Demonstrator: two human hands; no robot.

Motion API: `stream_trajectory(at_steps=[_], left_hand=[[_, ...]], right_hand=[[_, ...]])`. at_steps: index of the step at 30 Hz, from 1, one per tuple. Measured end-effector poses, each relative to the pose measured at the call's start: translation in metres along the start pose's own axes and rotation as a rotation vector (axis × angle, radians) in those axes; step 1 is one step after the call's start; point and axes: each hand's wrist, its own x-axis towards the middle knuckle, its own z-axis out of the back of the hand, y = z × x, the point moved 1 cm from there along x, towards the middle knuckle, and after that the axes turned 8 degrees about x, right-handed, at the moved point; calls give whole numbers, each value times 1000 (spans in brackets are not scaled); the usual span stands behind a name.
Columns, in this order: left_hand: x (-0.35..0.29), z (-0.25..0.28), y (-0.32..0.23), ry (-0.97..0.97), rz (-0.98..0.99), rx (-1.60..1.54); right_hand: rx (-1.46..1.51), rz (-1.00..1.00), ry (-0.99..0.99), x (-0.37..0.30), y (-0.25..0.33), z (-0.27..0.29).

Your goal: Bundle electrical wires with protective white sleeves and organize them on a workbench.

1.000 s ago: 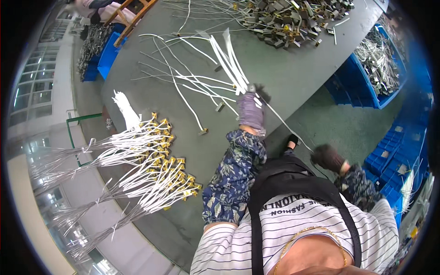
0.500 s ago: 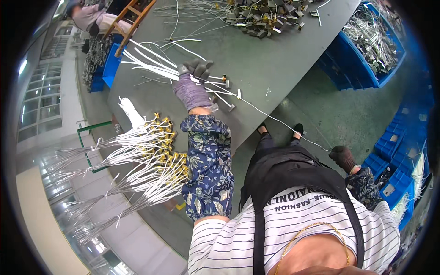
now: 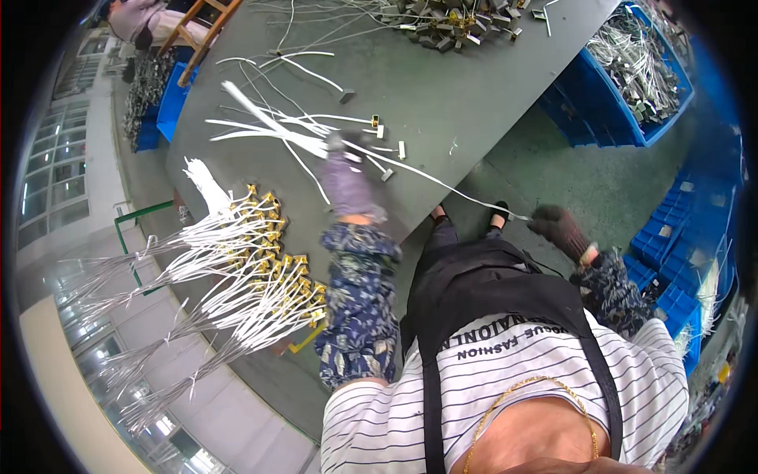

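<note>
Left hand (image 3: 345,162), blurred, seems closed round white sleeves (image 3: 272,117) pointing to 10 o'clock over the worktop (image 3: 458,95); right hand (image 3: 557,224), near 4 o'clock, pinches a white lead (image 3: 442,183) that overpulling could slip free.

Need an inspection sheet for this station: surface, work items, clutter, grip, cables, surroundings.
Surface: grey table, partly covered.
Work items: white tubes at the left hand; thin wire stretched between both hands.
Clutter: pile of small metal boxes on the table's far part.
Grip: left hand closed around the tubes, blurred; right hand closed on the wire, beyond the table edge.
Cables: wire bundles with gold-coloured ends overhang the table's left edge.
Surroundings: blue bin of wired parts, right; another person, upper left.
</note>
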Motion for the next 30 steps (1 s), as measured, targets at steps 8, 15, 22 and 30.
stream_trajectory(at_steps=[8,15,22,30], left_hand=[[9,7,23,-39,247,198],[74,91,19,-296,142,219],[71,105,41,-369,206,151],[81,111,33,-434,253,-171]], right_hand=[[-114,317,276,92,160,-95],[-412,560,116,181,259,-116],[-719,945,-68,358,422,-208],[-852,765,-171,436,479,-286]])
